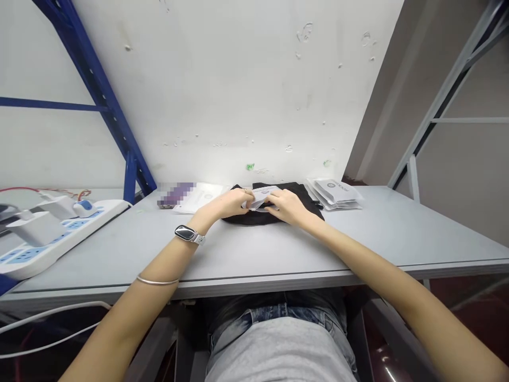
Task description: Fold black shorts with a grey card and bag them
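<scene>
White chargers [37, 228] sit plugged into a power strip [72, 232] near a blue frame [104, 93].

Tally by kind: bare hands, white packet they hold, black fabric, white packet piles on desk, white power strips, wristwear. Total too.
Bare hands (left hand, right hand): 2
White printed flat packet, held: 1
Black fabric: 1
White packet piles (left pile, right pile; packets within uncountable): 2
Long white power strip: 1
Wristwear (white-strapped watch, silver bangle): 2
Total: 9
</scene>
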`<state>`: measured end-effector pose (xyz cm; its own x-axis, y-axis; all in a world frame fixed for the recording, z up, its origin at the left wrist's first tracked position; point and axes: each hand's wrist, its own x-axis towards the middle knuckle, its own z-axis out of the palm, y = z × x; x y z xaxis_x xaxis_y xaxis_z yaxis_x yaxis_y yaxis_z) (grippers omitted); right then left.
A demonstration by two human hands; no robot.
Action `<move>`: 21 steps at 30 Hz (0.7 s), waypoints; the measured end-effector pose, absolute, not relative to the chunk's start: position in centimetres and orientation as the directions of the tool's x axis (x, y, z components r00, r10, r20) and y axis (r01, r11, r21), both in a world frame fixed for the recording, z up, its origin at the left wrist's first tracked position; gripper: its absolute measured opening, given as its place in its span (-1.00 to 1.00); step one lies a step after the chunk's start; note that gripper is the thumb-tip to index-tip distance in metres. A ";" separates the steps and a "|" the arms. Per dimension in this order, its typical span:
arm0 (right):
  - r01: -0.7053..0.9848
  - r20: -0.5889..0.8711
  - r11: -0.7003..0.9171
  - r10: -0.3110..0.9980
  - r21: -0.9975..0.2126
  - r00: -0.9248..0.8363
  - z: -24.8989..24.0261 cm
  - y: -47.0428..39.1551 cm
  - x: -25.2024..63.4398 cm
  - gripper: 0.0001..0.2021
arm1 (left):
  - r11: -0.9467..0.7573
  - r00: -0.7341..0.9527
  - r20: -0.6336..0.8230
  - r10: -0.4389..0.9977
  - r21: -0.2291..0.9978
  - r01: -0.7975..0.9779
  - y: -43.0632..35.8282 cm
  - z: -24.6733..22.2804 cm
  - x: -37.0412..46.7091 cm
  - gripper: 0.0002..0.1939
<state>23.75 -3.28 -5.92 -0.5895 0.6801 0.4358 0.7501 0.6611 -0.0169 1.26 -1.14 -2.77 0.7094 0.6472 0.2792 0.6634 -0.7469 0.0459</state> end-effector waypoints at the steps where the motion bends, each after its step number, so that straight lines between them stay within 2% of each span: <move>1: 0.729 0.454 0.684 0.640 0.032 -0.620 -5.9 -3.3 22.7 -0.74 | -0.766 0.733 0.263 0.627 0.032 0.643 -1.1 -2.8 1.4 -0.91; 5: 0.676 0.450 0.718 0.555 0.165 -0.700 -5.8 -3.0 19.3 -0.74 | -0.784 0.753 0.281 0.595 0.000 0.620 -1.1 -2.8 1.4 -0.87; 10: 0.723 0.438 0.646 0.592 0.244 -0.676 -5.7 -2.5 21.1 -0.64 | -0.798 0.756 0.276 0.594 0.082 0.597 -1.0 -1.7 -0.1 -0.79; 16: 0.829 0.405 0.524 0.727 0.196 -0.555 -6.3 -2.7 28.5 -0.73 | -0.730 0.703 0.203 0.682 0.128 0.671 -0.3 -1.1 -2.3 -0.74; 21: 0.798 0.347 0.592 0.729 0.113 -0.590 -5.5 -4.2 30.5 -0.80 | -0.682 0.678 0.074 0.731 0.085 0.726 -0.3 -0.2 -3.1 -0.77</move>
<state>30.52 -4.22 -5.49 -0.5899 0.7293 0.3468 0.7981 0.5920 0.1126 -3.14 -0.31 -0.15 0.6783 0.7311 0.0737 0.7261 -0.6823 0.0851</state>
